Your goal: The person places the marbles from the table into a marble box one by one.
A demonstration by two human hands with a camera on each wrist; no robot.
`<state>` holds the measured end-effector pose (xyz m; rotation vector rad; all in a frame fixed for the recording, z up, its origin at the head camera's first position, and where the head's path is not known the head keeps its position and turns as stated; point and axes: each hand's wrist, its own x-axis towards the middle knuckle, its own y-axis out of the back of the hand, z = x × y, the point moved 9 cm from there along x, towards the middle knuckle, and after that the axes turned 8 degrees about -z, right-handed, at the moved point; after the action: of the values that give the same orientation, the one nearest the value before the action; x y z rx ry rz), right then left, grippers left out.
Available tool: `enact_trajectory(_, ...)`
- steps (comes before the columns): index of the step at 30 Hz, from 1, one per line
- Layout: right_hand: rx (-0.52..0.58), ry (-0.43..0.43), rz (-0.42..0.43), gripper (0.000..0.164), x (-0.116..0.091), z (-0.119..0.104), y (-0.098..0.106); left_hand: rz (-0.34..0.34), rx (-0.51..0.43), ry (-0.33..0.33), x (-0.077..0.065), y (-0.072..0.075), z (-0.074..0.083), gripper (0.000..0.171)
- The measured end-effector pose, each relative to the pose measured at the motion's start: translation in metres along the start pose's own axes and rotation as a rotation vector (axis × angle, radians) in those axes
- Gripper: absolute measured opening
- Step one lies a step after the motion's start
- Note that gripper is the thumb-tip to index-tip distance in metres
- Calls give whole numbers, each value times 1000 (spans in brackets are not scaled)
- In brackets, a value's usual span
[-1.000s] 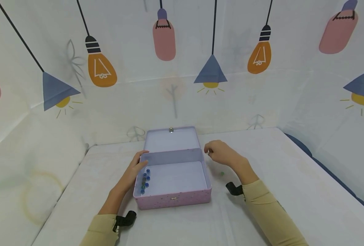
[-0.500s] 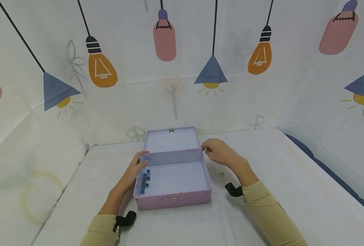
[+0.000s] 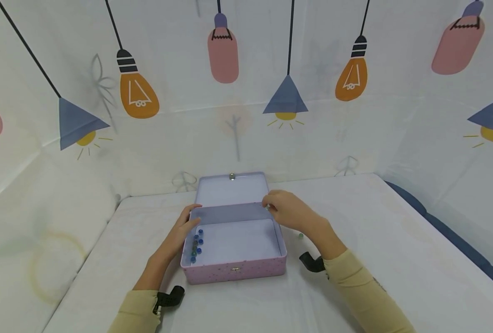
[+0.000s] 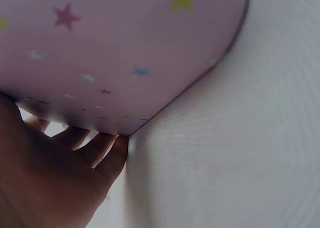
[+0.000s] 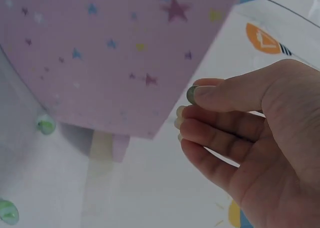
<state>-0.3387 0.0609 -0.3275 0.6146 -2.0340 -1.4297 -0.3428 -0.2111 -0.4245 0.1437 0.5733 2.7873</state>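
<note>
A pink tin box, patterned with stars, stands with its lid raised at the back. My left hand grips its left wall, thumb over the rim and the other fingers along the outside, as the left wrist view shows. Between thumb and index finger, my right hand pinches a green marble, over the box's back right corner. Inside the box, several blue marbles and darker ones lie along the left wall.
On the white-covered table, a clear and green marble lies right of the box. In the right wrist view a second such marble shows. A patterned cloth hangs behind the table.
My right hand has moved left with the marble, from beside the box to over its back right corner. The left hand and the box have stayed put.
</note>
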Motion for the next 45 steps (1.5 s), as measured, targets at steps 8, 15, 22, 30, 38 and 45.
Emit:
enact_trajectory(8,-67,100,-63,21,7,-26,-24,-22,-11,9,-1,-1,3,48)
enact_trajectory(15,-68,78,-146,20,11,-31,-45,-27,-22,0,-1,-1,3,47)
enact_trajectory(22,-80,105,-150,20,12,-36,-57,-26,-28,-8,-1,-2,6,47)
enact_trajectory(30,-72,122,-210,18,9,-51,-66,-21,4,19,-2,-1,3,47)
enact_trajectory(38,-147,77,-251,18,8,-54,-80,-13,-9,27,-2,-1,1,46)
enact_trajectory(45,-278,64,-260,17,4,-54,-84,-20,2,45,-2,-3,1,47)
